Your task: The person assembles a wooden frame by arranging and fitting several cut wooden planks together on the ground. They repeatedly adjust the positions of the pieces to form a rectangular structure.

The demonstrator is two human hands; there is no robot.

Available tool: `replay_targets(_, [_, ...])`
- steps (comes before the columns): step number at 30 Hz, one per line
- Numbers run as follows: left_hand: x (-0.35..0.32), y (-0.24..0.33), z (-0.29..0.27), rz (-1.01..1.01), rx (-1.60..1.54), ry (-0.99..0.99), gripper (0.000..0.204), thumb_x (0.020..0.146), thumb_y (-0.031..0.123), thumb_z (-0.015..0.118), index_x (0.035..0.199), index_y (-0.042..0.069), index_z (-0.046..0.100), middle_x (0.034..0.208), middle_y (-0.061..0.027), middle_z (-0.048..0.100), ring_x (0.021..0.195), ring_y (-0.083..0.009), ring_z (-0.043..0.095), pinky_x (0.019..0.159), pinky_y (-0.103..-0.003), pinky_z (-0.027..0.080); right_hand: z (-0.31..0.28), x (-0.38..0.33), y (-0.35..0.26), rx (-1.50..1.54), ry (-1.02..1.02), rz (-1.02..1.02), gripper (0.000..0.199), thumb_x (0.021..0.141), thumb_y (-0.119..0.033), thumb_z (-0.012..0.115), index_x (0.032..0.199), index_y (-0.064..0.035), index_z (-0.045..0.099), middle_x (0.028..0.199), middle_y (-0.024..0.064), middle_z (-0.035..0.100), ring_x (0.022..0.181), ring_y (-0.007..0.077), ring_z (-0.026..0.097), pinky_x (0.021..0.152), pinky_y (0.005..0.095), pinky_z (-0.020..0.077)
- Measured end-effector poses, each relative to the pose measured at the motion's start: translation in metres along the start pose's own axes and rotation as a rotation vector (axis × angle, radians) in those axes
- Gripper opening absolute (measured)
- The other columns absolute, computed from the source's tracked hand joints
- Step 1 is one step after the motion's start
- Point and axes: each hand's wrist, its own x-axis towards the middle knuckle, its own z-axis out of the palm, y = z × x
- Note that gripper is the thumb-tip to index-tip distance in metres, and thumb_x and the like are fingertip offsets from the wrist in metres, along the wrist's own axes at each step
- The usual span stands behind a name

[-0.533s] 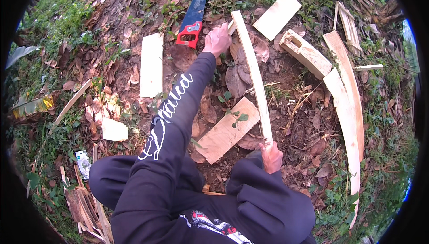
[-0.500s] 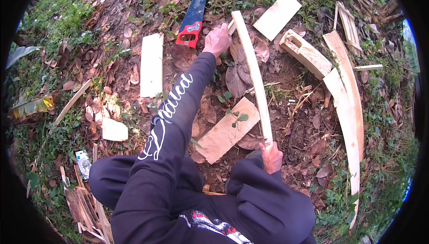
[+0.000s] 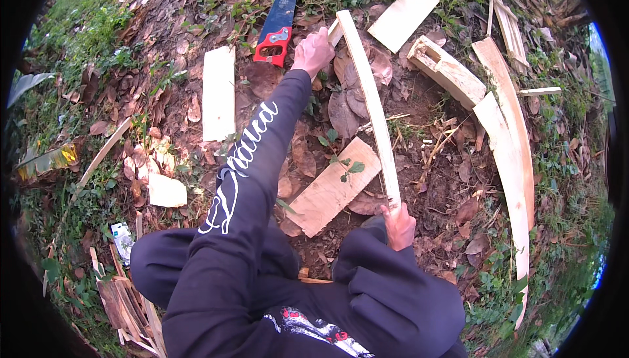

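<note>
A long, narrow wooden strip (image 3: 372, 106) stretches away from me over the leaf-strewn ground. Its near end is in my right hand (image 3: 398, 226), whose fingers are wrapped round it close to my knee. At the far end, my left hand (image 3: 313, 51) is closed on a short wooden piece (image 3: 335, 32) that meets the strip at an angle; I cannot tell whether the two are joined. Beside my left hand lies a handsaw (image 3: 276, 27) with a red handle and dark blue blade. A rectangular board (image 3: 334, 188) with a small green plant over it rests left of the strip.
Pale boards lie at left (image 3: 219, 94) and far right (image 3: 403, 16). A hollowed wood block (image 3: 447, 73) and long curved planks (image 3: 508, 142) are on the right. Split wood pieces (image 3: 128, 309) are heaped near my left knee, beside a small white packet (image 3: 122, 243).
My left hand has shifted very slightly away from me and to the left, along with a small shift of the whole view. Both grips look the same.
</note>
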Motion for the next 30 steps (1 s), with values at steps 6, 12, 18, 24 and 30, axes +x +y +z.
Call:
replay_targets(6, [0.004,-0.003,-0.004,-0.009,0.011,-0.066,0.036,0.089,0.027,0.061,0.115,0.004,0.053,0.096,-0.0294,0.068,0.091,-0.0492,0.067,0.082,-0.058,0.053,0.001,0.002,0.001,-0.022,-0.013,-0.004,0.052,0.091,-0.051,0.071,0.093,-0.0005,0.058,0.070,0.0248,0.065,0.068,0.0450,0.067,0.058,0.0502,0.0503])
replay_targets(12, [-0.022,0.044,-0.050,0.074,-0.008,0.170,0.054,0.090,0.040,0.068,0.122,0.000,0.049,0.115,-0.0269,0.055,0.104,-0.0399,0.058,0.085,-0.047,0.048,-0.003,0.001,0.001,-0.032,-0.033,0.050,0.053,0.090,-0.052,0.071,0.093,-0.0003,0.058,0.070,0.0253,0.065,0.069,0.0452,0.067,0.059,0.0502,0.0508])
replay_targets(18, [-0.146,0.080,-0.077,0.241,-0.123,-0.372,0.040,0.093,0.039,0.065,0.085,0.002,0.051,0.059,-0.0106,0.053,0.055,-0.0299,0.058,0.054,-0.043,0.047,0.001,0.002,0.001,-0.055,-0.031,0.035,0.053,0.090,-0.052,0.071,0.093,0.0003,0.058,0.071,0.0258,0.065,0.070,0.0450,0.068,0.060,0.0501,0.0513])
replay_targets(24, [-0.295,0.016,-0.043,0.400,0.143,-0.814,0.065,0.089,0.056,0.064,0.101,-0.007,0.054,0.076,-0.0199,0.065,0.075,-0.0379,0.069,0.061,-0.045,0.055,-0.001,0.003,-0.003,0.011,-0.009,-0.039,0.053,0.091,-0.051,0.071,0.090,0.0005,0.057,0.069,0.0257,0.065,0.068,0.0450,0.067,0.058,0.0494,0.0506])
replay_targets(30, [-0.305,0.015,-0.037,0.208,-0.113,-0.894,0.057,0.091,0.040,0.067,0.118,-0.004,0.043,0.079,-0.0251,0.062,0.079,-0.0439,0.065,0.068,-0.050,0.051,0.002,0.002,0.004,0.000,-0.002,-0.034,0.052,0.091,-0.050,0.070,0.090,0.0003,0.056,0.069,0.0253,0.065,0.068,0.0450,0.067,0.058,0.0501,0.0499])
